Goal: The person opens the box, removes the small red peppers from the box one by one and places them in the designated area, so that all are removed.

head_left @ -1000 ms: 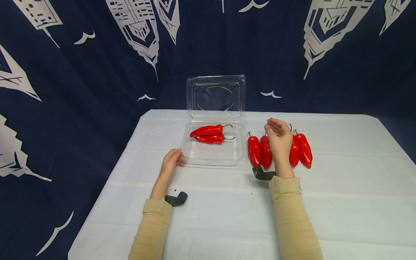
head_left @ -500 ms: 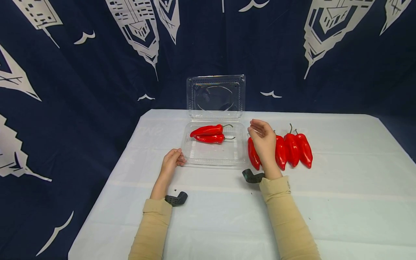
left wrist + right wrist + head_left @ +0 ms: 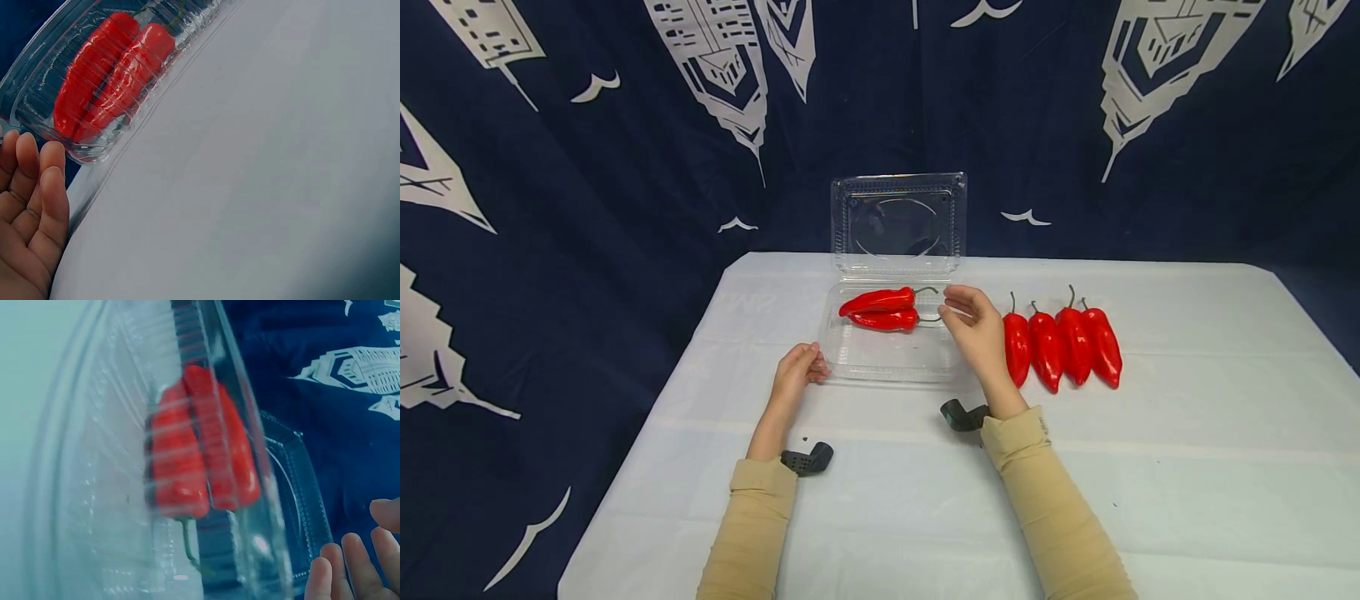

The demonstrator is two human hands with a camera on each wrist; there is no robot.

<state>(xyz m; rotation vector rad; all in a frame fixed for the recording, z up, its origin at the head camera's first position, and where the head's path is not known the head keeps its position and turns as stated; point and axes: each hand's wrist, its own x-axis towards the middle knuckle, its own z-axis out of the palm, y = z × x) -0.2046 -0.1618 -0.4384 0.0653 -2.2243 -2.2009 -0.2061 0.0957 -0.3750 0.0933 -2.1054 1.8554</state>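
Two red peppers [image 3: 880,302] lie side by side in the clear plastic clamshell container [image 3: 887,358], their stems pointing right. Its lid [image 3: 898,221] stands open at the back. At the container's front left corner is my left hand [image 3: 793,375], its relaxed fingertips at the rim; the left wrist view cannot settle whether they touch. My right hand [image 3: 981,333] hovers by the container's right edge near the pepper stems. Thumb and fingers [image 3: 359,565] are apart in the right wrist view, with nothing seen between them. Right of this hand stands a row of several red peppers [image 3: 1047,352].
A white cloth covers the table [image 3: 880,500]. Behind it hangs a dark blue curtain [image 3: 647,208] with pale building and bird prints. Black wrist cameras [image 3: 808,459] sit at both cuffs.
My right hand has moved left across the row of peppers to the container's right edge, uncovering peppers on the right and hiding the row's left end. My left hand has not moved.
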